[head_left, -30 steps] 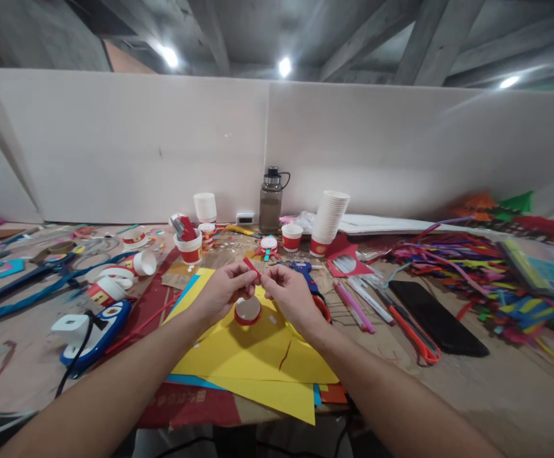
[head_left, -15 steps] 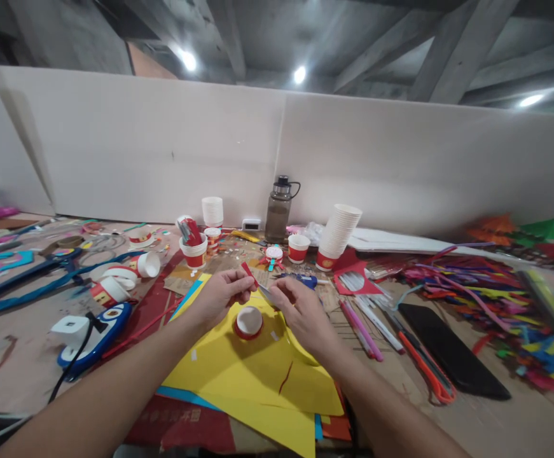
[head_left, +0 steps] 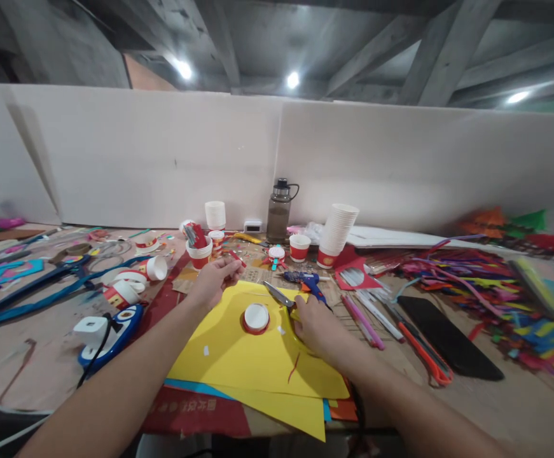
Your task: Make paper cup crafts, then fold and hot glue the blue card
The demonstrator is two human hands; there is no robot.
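My left hand [head_left: 217, 280] pinches a small red paper strip [head_left: 237, 257] between thumb and fingertips, above the far left edge of a yellow paper sheet [head_left: 238, 362]. My right hand [head_left: 318, 323] is closed around the handles of a pair of scissors [head_left: 279, 294], whose metal blades point forward and left, apart from the strip. Between the two hands, a short white cup piece with a red rim [head_left: 256, 317] sits on the yellow sheet. White scraps [head_left: 206, 350] and a thin red sliver lie around it.
Behind the hands are a blue glue gun [head_left: 308, 280], a small decorated cup piece [head_left: 277, 256], a paper cup [head_left: 299, 248], a stacked cup tower [head_left: 338, 234] and a bottle [head_left: 279, 213]. Markers [head_left: 362, 321], a utility knife [head_left: 424, 353] and a black phone [head_left: 448, 337] lie right; a power strip [head_left: 114, 334] lies left.
My hands have separated: the left moved left with the red strip, while the right drew the scissors down and right, away from it. The view has shifted slightly.
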